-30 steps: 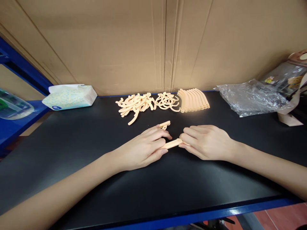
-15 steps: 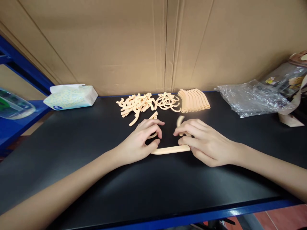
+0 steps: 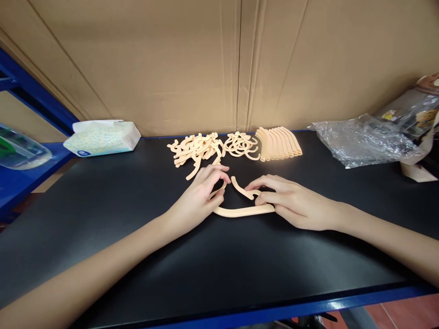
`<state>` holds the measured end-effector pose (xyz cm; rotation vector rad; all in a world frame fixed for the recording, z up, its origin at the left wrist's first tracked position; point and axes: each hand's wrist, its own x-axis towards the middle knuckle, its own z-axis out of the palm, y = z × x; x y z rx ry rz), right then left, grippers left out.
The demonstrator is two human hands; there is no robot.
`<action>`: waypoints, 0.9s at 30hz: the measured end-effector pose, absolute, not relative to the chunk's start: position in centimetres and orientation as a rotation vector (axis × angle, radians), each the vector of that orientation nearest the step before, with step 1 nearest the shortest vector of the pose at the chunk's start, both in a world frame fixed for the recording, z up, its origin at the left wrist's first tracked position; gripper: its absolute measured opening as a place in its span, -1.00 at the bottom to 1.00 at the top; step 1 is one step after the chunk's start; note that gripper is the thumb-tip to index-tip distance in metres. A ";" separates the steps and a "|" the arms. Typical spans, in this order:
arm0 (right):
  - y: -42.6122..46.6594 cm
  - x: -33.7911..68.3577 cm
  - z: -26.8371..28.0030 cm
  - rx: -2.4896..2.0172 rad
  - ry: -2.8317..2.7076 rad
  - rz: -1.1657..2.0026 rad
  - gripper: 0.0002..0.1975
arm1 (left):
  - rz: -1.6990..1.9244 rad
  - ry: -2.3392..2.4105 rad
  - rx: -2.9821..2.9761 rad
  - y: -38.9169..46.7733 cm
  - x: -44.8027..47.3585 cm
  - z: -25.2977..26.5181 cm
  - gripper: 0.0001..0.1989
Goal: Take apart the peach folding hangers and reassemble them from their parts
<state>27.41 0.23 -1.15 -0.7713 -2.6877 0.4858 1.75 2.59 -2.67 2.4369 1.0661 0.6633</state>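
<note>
A long, slightly bent beige plastic bar [image 3: 243,211], like part of a folding hanger, lies across the black table between my hands. My left hand [image 3: 202,194] is curled at its left end, thumb and fingers closed on a thin curved beige hook [image 3: 219,188], partly hidden. Pinched in my right hand [image 3: 291,201] is a shorter curved beige hanger arm [image 3: 242,189], its free end pointing up and left. The bar's right end meets the fingers of this hand.
Behind my hands lie a tangled pile of curved beige pieces [image 3: 197,148], several beige hooks [image 3: 240,144] and a neat row of long bars [image 3: 279,144]. A tissue pack [image 3: 103,138] sits at the back left. Clear plastic bags [image 3: 363,141] lie on the right.
The hanger arm in my right hand has swung left and tilted down toward my left hand. My left fingers have drawn closer round the hook, and the bar has shifted slightly.
</note>
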 end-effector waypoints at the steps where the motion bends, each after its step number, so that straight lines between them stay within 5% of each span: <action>1: 0.2 27.3 -1.1 -0.757 -2.690 0.501 -0.72 | 0.669 1.073 2.447 2.6 1.8 -2.7 -0.81; 7: -0.3 26.6 -1.3 -0.731 -2.632 0.460 -0.96 | 0.764 1.135 2.417 2.5 1.8 -3.1 -0.79; 27: -0.4 26.4 -2.1 -0.707 -2.603 0.431 -0.68 | 0.754 1.183 2.288 2.6 1.9 -2.8 -0.76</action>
